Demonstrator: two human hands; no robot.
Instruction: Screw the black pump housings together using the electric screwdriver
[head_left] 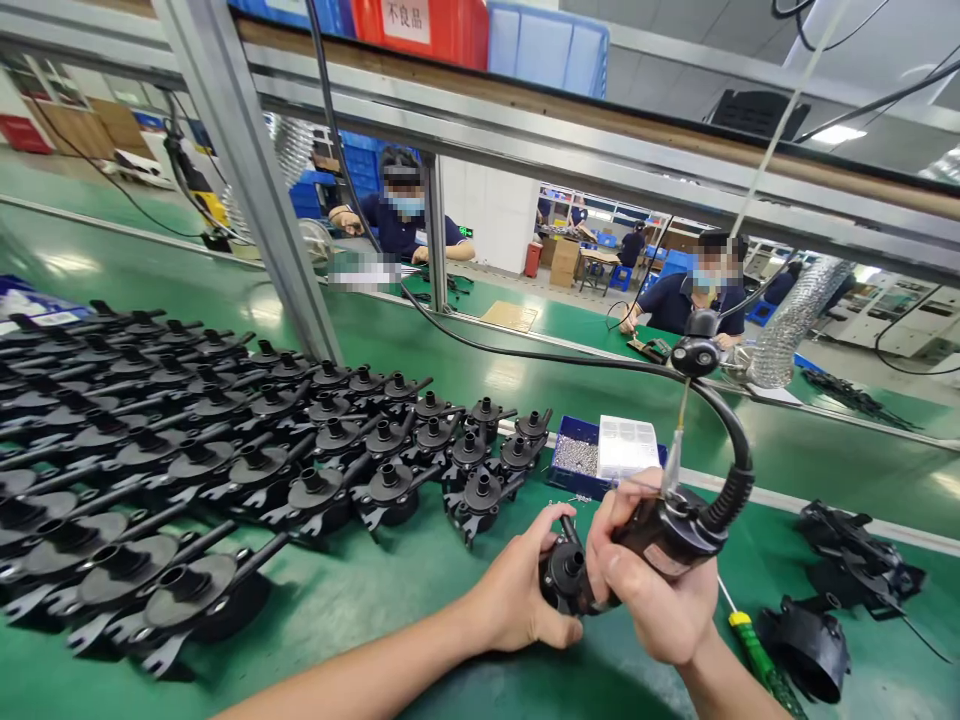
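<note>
At lower centre, the left hand [514,592] grips a round black plastic housing [564,566], the right hand [664,605] apparently a black electric screwdriver [679,535].

Left forearm [382,665] bare, entering from lower edge, slanting up toward right. Left grip [517,585] bent in C shape, thumb [559,630] low, index finger [553,514] high; remaining fingers mostly hidden, probably curled. Right forearm [731,675] bare, short stretch visible, angled up toward left. Right grip [671,595] just beside left one, fingers wrapped around, right thumb [628,572] laid along near side, pointing up-left. Both wrists nearly straight.
</note>
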